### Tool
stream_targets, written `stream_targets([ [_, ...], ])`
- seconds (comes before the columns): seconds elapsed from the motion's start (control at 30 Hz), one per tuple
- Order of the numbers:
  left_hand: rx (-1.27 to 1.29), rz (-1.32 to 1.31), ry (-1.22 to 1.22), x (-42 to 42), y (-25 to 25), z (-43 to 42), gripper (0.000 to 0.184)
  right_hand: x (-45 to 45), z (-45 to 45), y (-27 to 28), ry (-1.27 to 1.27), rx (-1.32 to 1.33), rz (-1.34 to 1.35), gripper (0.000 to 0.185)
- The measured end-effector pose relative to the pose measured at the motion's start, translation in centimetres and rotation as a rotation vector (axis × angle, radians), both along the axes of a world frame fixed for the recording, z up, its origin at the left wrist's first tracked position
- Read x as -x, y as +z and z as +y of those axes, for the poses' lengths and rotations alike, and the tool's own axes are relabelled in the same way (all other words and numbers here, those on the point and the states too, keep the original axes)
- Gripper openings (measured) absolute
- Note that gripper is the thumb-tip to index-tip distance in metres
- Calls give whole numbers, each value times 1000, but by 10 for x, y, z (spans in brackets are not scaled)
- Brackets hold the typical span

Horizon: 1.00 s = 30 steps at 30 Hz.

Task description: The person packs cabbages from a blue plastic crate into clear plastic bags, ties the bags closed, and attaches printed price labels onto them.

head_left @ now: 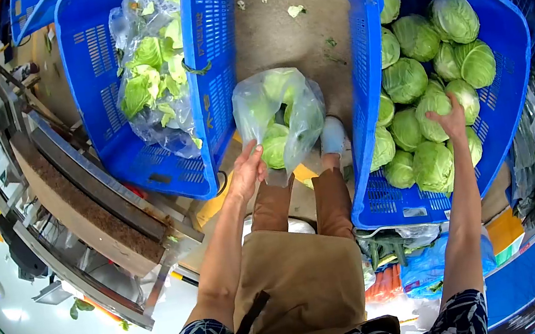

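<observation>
My left hand point(247, 172) pinches the rim of a clear plastic bag point(308, 102), which hangs in front of my legs. Several green cabbages point(274, 146) sit inside the bag, partly blurred by the plastic. Over the blue crate point(384, 208) on the right, my right hand point(450, 119) reaches in with its fingers curled against a cabbage point(433, 116). More round cabbages point(454, 17) are heaped around that hand. The far side of the gripped cabbage and some fingertips are hidden.
A second blue crate point(212, 51) at the left holds loose cabbage leaves point(152, 63) and crumpled plastic. Left of it stands a scale-like metal and wooden frame point(89, 200). Leaf scraps point(295, 11) lie on the floor. Bagged produce point(444, 261) sits near my right elbow.
</observation>
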State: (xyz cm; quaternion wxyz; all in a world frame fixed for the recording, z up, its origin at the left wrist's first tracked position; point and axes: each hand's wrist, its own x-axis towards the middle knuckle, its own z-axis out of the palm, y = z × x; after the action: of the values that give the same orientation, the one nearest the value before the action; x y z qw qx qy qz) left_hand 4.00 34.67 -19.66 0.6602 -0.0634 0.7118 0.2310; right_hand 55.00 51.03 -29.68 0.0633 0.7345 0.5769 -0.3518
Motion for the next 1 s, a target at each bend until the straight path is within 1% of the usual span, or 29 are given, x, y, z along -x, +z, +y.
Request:
stream_targets([
  [0.03,3,-24,-36,1,-2,1,50,1,-4,4,-34,-39,42,93],
  [0.07,-3,-44,-22,2,-2,1,49,2,-10,8,-256,-21,244,89],
  [0.17,-20,-92,39,4,-2,0,45,20,-24,33,-727,-43,589,81],
  [0.27,-50,-115,112,9,-1,-1,44,21,-56,44,-909,-172,913,67],
  [0.37,-77,-158,121,10,3,2,42,36,-95,81,-1292,-93,1094,60],
  [0.47,-96,-199,109,7,16,1,43,128,-88,135,-1376,324,1223,59],
  [0.53,-109,-223,99,8,20,-2,43,182,-92,145,-1160,463,1337,70],
  [0.57,-113,-226,95,10,22,-3,44,212,-99,134,-676,250,1516,89],
  [0.6,-116,-230,91,12,24,-3,45,240,-95,133,-799,405,1583,100],
  [0.63,-116,-235,87,14,24,-4,46,258,-103,113,-774,515,1558,92],
  [0.67,-120,-245,104,16,24,-5,46,278,-110,94,-812,566,1515,88],
  [0.7,-121,-255,119,19,24,-6,46,296,-120,68,-796,569,1361,85],
  [0.73,-120,-264,135,21,23,-8,46,313,-122,50,-747,568,1152,88],
  [0.77,-95,-226,60,21,20,-12,46,328,-134,23,-715,489,1028,81],
  [0.83,-38,-152,-87,21,17,-25,45,341,-150,-11,-296,264,520,80],
  [0.87,-40,-165,-14,21,19,-24,43,341,-153,-23,-325,265,494,79],
  [0.93,-13,-129,-55,18,23,-26,42,323,-157,-40,-373,264,436,78],
  [1.0,-6,-93,-82,15,31,-28,40,300,-163,-46,-299,198,321,72],
])
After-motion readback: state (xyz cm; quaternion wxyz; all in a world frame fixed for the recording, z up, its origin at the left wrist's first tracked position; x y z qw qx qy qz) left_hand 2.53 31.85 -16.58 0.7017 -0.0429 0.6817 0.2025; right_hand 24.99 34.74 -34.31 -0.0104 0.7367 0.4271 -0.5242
